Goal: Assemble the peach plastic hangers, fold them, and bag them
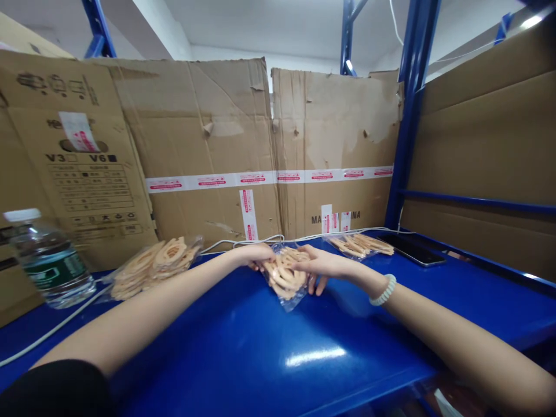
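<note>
A clear plastic bag of tan wooden ring-shaped pieces [284, 281] lies on the blue shelf top [269, 347] in the middle. My left hand [254, 255] grips the bag's far left edge with curled fingers. My right hand [324, 266] lies over the bag's right side, fingers bent down on it. A white bead bracelet [384, 291] is on my right wrist.
A bigger bag of the same pieces [150, 266] lies at the left, another small bag [360, 244] at the right beside a dark phone [412, 249]. A water bottle [47, 260] stands far left. A white cable [52, 330] runs along the cardboard boxes [208, 145] behind.
</note>
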### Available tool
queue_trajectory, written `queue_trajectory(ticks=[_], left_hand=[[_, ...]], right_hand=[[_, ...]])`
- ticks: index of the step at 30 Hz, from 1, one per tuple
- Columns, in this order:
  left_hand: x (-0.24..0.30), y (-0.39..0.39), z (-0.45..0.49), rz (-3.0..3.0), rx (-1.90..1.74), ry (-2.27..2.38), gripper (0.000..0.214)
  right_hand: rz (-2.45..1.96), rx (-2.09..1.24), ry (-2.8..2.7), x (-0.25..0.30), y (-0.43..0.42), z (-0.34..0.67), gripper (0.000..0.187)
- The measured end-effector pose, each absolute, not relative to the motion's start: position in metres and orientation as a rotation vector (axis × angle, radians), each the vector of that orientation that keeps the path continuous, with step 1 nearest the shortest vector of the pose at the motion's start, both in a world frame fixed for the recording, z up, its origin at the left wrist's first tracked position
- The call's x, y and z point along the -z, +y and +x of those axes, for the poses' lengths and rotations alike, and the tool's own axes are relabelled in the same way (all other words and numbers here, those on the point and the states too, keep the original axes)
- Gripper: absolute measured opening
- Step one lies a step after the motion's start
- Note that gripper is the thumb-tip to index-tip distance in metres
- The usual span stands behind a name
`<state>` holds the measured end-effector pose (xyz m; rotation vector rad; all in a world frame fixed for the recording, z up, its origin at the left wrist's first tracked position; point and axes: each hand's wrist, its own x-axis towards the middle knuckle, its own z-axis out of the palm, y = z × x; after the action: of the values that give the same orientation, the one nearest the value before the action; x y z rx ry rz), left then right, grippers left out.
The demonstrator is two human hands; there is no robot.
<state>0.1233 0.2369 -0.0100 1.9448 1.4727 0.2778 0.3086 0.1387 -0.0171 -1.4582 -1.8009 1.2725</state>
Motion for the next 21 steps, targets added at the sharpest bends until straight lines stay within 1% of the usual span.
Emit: queue_trajectory(ticks=[1, 3, 6, 7, 9, 10, 12, 13, 16, 18, 21], left_hand=[[0.008, 0.235, 0.111, 1.961, -0.233, 1.502, 0.012], [0.003, 0.232, 0.091, 2.007, -0.238, 1.558, 0.012], [0.001, 0.219, 0.073, 2.119, -0.453, 1.65, 0.031], [0.001, 0.211, 0.069, 2.164, -0.552, 1.676, 0.038], [0.004, 0.189, 0.066, 2.282, -0.741, 1.698, 0.047], [0.007, 0.175, 0.066, 2.34, -0.81, 1.692, 0.05], [0.013, 0.144, 0.068, 2.57, -0.89, 1.595, 0.045], [0.017, 0.129, 0.07, 2.656, -0.834, 1.539, 0.046], [0.027, 0.093, 0.074, 2.699, -0.448, 1.401, 0.069], [0.031, 0.08, 0.073, 2.69, -0.313, 1.353, 0.071], [0.031, 0.077, 0.063, 2.696, -0.279, 1.329, 0.068]], right_hand=[[-1.443, -1.265, -1.859, 0.014, 0.132, 0.3, 0.082], [-1.423, -1.047, -1.992, 0.008, 0.123, 0.293, 0.069], [-1.333, -0.499, -2.14, 0.0, 0.125, 0.299, 0.039], [-1.292, -0.365, -2.166, 0.0, 0.129, 0.304, 0.032], [-1.252, -0.232, -2.205, 0.002, 0.139, 0.312, 0.026], [-1.263, -0.213, -2.212, 0.005, 0.144, 0.315, 0.026], [-1.335, -0.213, -2.201, 0.012, 0.153, 0.316, 0.028], [-1.378, -0.222, -2.188, 0.016, 0.157, 0.315, 0.029], [-1.438, -0.36, -2.157, 0.026, 0.161, 0.307, 0.035], [-1.417, -0.538, -2.151, 0.029, 0.159, 0.302, 0.035], [-1.386, -0.807, -2.111, 0.03, 0.149, 0.295, 0.025]])
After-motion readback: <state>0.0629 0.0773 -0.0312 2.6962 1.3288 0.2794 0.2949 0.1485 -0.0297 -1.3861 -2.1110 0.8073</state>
